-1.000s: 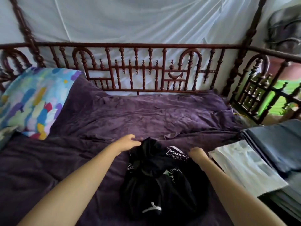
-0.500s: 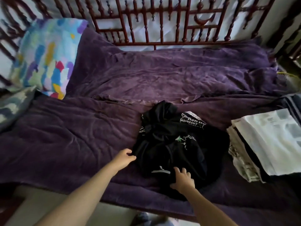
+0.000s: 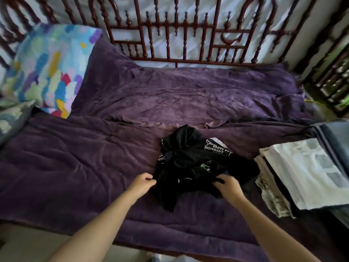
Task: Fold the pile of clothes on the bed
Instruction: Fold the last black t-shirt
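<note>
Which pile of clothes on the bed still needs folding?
The black pile in the middle: it is crumpled in a heap, while the pale stack on the right lies flat in neat layers.

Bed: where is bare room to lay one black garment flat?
Widest bare patch: purple blanket between the colourful pillow and the black pile. Another behind the pile, toward the railing. Crowded right: folded stack beside the pile.

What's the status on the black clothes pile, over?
Left hand pinches black clothes pile at left edge. Right hand grips near edge. Pile crumpled, unfolded. Folded stack alongside.
</note>
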{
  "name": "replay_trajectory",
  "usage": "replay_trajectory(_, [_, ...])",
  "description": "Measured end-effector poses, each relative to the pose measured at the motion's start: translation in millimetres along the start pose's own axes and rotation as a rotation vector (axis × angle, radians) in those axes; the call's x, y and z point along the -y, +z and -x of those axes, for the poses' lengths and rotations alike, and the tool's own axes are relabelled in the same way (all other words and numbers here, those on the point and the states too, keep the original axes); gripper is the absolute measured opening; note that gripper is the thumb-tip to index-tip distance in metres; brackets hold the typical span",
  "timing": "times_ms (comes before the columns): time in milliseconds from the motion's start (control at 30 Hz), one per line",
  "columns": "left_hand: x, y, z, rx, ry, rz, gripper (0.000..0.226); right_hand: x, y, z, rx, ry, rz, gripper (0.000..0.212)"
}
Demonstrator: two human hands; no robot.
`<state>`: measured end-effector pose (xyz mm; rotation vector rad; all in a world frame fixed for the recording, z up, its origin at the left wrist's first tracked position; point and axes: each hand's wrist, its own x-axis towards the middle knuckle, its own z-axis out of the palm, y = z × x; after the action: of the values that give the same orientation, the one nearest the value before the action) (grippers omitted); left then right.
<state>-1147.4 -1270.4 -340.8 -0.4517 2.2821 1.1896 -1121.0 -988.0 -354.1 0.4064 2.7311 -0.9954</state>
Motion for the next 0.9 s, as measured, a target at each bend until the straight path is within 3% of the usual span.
replay_trajectory(100, [-32.0,3.2,-4.5,0.122,0.127,0.035,0.053,46.8,-75.0,-6.9,-0.165,-0.167,-0.165,0.012])
replay_trajectory(167, [-56.8,6.6,-6.0,0.203,0.271,-0.016,0.081,77.2,-119.6,0.6,-0.220,-0.272,-0.244,0.016])
replay_trajectory(267, [-99.8,9.6,-5.5,0.122,0.499,-0.180,0.104,118.2,-168.7,18.7,-0.269,-0.364,-0.363,0.023])
replay_trajectory(400, [-139.7,10.1,-6.0,-0.005,0.577,-0.189,0.104,159.3,-210.5,38.9,-0.382,-0.427,-0.625,0.033])
replay_trajectory(567, [-134.1,3.1,-12.9,0.174,0.527,-0.003,0.090,173.2,-237.2,54.5,-0.381,-0.451,-0.886,0.038])
replay_trajectory(600, [-129.8,5.7,-14.9,0.189,0.550,0.014,0.081,172.4,-237.7,55.0,-0.379,-0.442,-0.895,0.038])
replay_trajectory(667, [-121.9,11.9,-11.0,0.287,0.585,0.017,0.041,171.3,-233.7,53.0,-0.383,-0.422,-0.875,0.040])
replay_trajectory(700, [-117.7,16.1,-10.9,0.347,0.585,0.007,0.035,172.0,-229.9,51.6,-0.383,-0.413,-0.862,0.039])
replay_trajectory(900, [-129.4,21.2,8.1,0.411,0.711,0.138,0.068,193.4,-222.3,53.9,-0.327,-0.420,-0.792,0.023])
